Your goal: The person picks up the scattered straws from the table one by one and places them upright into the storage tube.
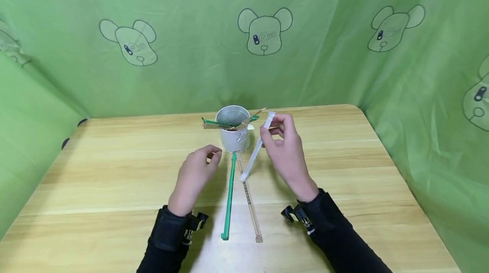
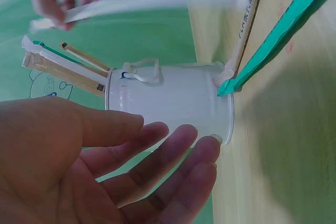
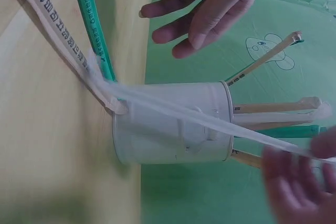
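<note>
My right hand [image 1: 284, 150] pinches the upper end of a white wrapped straw [image 1: 254, 159], which slants down to the left across a brown one in the head view. In the right wrist view that white straw [image 3: 194, 119] passes in front of the white bucket [image 3: 168, 135]. Beside the bucket [image 1: 234, 140], my left hand [image 1: 196, 173] holds nothing; its fingers [image 2: 178, 145] are loosely bent. A green wrapped straw [image 1: 229, 201] and a brown wrapped straw [image 1: 251, 205] lie on the table, their far ends at the bucket's base.
Several green, brown and white wrapped straws [image 2: 68, 69] stick out over the bucket's rim. The wooden table [image 1: 114, 179] reaches back to a green curtain [image 1: 191, 73] printed with bear heads, which also hangs along both sides.
</note>
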The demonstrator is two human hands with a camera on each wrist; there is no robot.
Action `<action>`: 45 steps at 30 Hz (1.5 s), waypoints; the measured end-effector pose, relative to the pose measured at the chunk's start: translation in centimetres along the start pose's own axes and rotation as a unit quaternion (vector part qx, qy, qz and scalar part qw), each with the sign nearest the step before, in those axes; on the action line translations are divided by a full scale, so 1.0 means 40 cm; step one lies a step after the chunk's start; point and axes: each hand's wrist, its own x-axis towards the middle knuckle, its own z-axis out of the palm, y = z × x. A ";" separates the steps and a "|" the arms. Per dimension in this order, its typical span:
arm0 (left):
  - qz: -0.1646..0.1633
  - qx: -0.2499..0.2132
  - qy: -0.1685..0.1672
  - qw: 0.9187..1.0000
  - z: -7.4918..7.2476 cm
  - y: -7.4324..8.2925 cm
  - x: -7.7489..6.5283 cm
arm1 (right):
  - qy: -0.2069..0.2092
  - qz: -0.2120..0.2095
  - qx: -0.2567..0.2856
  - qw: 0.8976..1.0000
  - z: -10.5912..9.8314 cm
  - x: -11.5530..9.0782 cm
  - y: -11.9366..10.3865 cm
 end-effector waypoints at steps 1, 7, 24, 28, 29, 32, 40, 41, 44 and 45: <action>-0.001 0.002 -0.003 1.000 0.001 0.000 -0.001 | 0.015 -0.023 0.017 0.999 0.000 0.001 -0.001; 0.003 0.015 -0.028 1.000 0.021 -0.005 -0.003 | 0.085 -0.144 0.080 0.983 -0.005 0.006 -0.005; 0.001 0.045 -0.044 0.998 0.044 0.006 -0.014 | 0.113 -0.214 0.119 0.963 0.003 0.003 0.004; -0.001 0.047 -0.048 0.998 0.044 0.008 -0.016 | 0.019 -0.126 0.001 0.992 0.006 0.004 0.023; -0.002 0.047 -0.049 0.998 0.044 0.009 -0.017 | -0.006 -0.099 -0.034 0.994 0.006 0.003 0.028; 0.000 0.044 -0.051 0.998 0.044 0.009 -0.017 | -0.070 -0.020 -0.097 0.993 0.007 0.004 0.040; 0.007 0.033 -0.071 0.997 0.070 0.008 -0.019 | -0.128 0.052 -0.138 0.981 0.003 -0.004 0.053; 0.007 0.033 -0.073 0.997 0.075 0.008 -0.019 | -0.132 0.055 -0.140 0.980 0.003 -0.005 0.054; 0.008 0.031 -0.076 0.997 0.089 0.009 -0.020 | -0.145 0.062 -0.145 0.977 0.004 -0.004 0.058; 0.008 0.034 -0.076 0.997 0.093 0.009 -0.020 | -0.150 0.064 -0.147 0.976 0.005 -0.004 0.057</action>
